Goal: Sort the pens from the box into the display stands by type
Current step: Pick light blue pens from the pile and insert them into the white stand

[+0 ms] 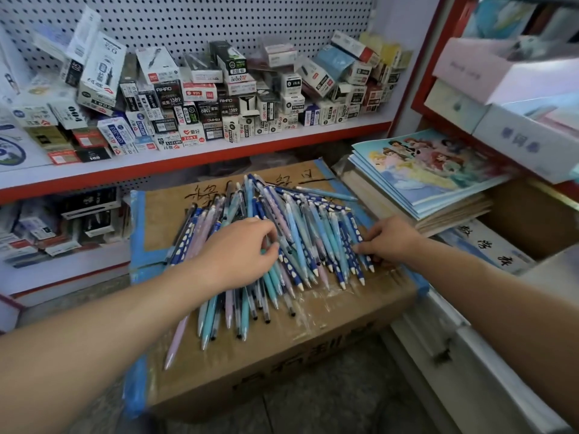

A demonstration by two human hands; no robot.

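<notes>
Pens: a loose heap of pens is spread on the closed top of the cardboard box, in the middle of the scene, with most tips turned toward the near side.
Step in hand (judged): one type is being separated from the mixed heap.
Good practice: a single pattern should be gathered at a time and the barrels aligned tip to tip before lifting. The rest of the heap should be steadied so that nothing is rolled off the near edge.
Appearance: several types are mingled, among them dark blue barrels with white spots and plain light blue, teal and pale pink ones. White tips are grouped near right.
Left hand: laid on the left-centre of the heap, with the fingers curled down and pinching a few barrels.
Right hand: set at the right edge, with the fingers bent onto the spotted pens; whether any is gripped cannot be told.
Display stands: not in view.
Surroundings: notebooks are stacked just right of the box; a shelf of small cartons stands at the far side.
</notes>
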